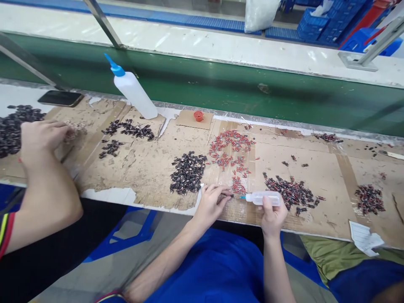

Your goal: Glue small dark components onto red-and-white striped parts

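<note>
My right hand (274, 216) grips a small clear squeeze bottle (263, 198), which lies sideways with its blue needle tip pointing left. Just left of that tip, my left hand (213, 204) pinches a tiny dark part (232, 195) between thumb and fingers. Its details are too small to make out. Beside my left hand lies a heap of small black parts (188, 172). Red parts (232, 143) are spread on the cardboard beyond my hands. To the right of the bottle is a pile of black-and-red pieces (292, 191).
A large white bottle with a blue cap (135, 92) stands tilted in view at the back. A red cup (198, 116) sits on a cardboard square. At left, a co-worker's hand (44, 134) reaches by a black pile (19, 126) and a phone (61, 98). Paper (364, 237) overhangs the right edge.
</note>
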{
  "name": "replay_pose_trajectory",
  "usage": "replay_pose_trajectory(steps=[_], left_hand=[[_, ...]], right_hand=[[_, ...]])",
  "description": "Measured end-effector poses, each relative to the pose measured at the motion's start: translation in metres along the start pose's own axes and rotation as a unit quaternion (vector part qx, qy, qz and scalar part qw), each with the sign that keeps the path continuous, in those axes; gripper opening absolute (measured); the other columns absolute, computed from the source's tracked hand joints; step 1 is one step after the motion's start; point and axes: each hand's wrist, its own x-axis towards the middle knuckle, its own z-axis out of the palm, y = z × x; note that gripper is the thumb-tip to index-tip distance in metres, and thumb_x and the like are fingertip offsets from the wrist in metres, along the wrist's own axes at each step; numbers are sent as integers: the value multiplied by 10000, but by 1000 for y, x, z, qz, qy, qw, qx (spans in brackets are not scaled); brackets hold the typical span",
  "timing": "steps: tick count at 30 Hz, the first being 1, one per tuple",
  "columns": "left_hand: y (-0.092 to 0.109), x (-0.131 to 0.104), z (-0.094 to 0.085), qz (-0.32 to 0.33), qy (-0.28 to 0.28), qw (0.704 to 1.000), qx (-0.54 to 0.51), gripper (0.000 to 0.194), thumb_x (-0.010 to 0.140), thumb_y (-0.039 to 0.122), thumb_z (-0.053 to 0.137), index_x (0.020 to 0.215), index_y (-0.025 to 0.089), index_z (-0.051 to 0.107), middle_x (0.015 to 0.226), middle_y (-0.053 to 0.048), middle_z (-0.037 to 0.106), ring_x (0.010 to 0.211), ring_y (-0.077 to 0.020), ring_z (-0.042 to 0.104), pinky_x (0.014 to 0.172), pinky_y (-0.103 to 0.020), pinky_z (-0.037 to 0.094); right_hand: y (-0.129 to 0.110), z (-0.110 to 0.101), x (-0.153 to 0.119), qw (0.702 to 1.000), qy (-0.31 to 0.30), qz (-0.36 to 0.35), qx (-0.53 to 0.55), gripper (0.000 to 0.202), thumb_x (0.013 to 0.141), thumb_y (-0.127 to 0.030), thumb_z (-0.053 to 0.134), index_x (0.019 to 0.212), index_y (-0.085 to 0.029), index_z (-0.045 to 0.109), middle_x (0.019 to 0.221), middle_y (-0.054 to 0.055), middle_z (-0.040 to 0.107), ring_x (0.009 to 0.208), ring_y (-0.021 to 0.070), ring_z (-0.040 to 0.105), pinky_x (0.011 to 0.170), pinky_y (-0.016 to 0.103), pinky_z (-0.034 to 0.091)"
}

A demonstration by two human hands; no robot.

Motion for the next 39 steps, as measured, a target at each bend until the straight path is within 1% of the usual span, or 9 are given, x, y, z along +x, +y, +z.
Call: replay_pose_trajectory(steps=[3, 6, 12, 17, 21, 24, 30, 34, 39], left_hand=[[1, 0, 0, -30, -2, 1000, -4, 190, 807, 171, 683, 980, 244, 659, 850, 3, 769, 971, -223, 637, 904, -397, 382], [2, 0, 0, -42, 6, 999, -8, 185, 798, 181, 700, 968, 246, 665, 842, 4, 773, 969, -227, 642, 913, -413, 369], [2, 0, -1, -39, 9, 999, -9, 214, 780, 165, 721, 973, 239, 664, 836, 7, 775, 954, -225, 649, 899, -415, 365], [3, -1, 0, -32, 24, 999, -12, 223, 773, 150, 727, 969, 232, 657, 835, 7, 776, 956, -225, 658, 904, -418, 359], [2, -1, 1, -27, 30, 999, -8, 180, 773, 155, 728, 924, 230, 663, 834, 5, 777, 935, -227, 667, 905, -425, 357], [1, -1, 1, -30, 27, 999, -9, 191, 771, 169, 731, 941, 228, 664, 825, 2, 777, 940, -231, 667, 901, -425, 365], [2, -1, 0, -44, 21, 999, -17, 178, 779, 189, 729, 937, 234, 661, 827, 1, 777, 955, -232, 664, 925, -440, 352], [2, -1, 0, -48, 23, 998, -17, 187, 781, 199, 728, 950, 242, 662, 829, 0, 777, 956, -230, 662, 931, -437, 346], [2, -1, -1, -45, 24, 999, -13, 174, 784, 200, 726, 943, 237, 667, 823, 5, 778, 954, -223, 659, 934, -431, 335]], right_hand=[[-2, 6, -5, 997, -3, -21, -68, 329, 733, -495, 676, 710, -180, 581, 557, -18, 606, 468, 124, 535, 463, 231, 427], [-3, 10, -8, 993, -7, -43, -112, 336, 756, -511, 648, 723, -180, 600, 599, 11, 649, 526, 153, 590, 508, 248, 464], [1, 8, -8, 983, -24, -41, -177, 361, 776, -534, 630, 710, -180, 599, 585, 14, 648, 520, 157, 587, 522, 254, 460], [3, 7, -8, 979, -25, -44, -198, 360, 777, -533, 634, 702, -185, 585, 579, 2, 628, 521, 150, 570, 547, 255, 453], [0, 8, -8, 979, 10, -58, -195, 354, 782, -520, 630, 680, -187, 570, 558, -6, 606, 506, 143, 548, 527, 245, 434], [-3, 9, -7, 982, 23, -66, -175, 350, 790, -516, 620, 692, -183, 581, 576, 2, 622, 514, 146, 560, 515, 242, 435], [0, 8, -6, 983, -7, -63, -172, 360, 776, -526, 633, 674, -185, 580, 551, -7, 615, 489, 141, 551, 495, 241, 436], [3, 8, -6, 982, -32, -50, -180, 354, 774, -524, 638, 707, -179, 600, 600, 13, 651, 520, 153, 584, 524, 253, 459], [0, 9, -6, 983, -13, -55, -175, 343, 788, -505, 628, 691, -179, 590, 576, 1, 624, 516, 143, 558, 527, 247, 444]])
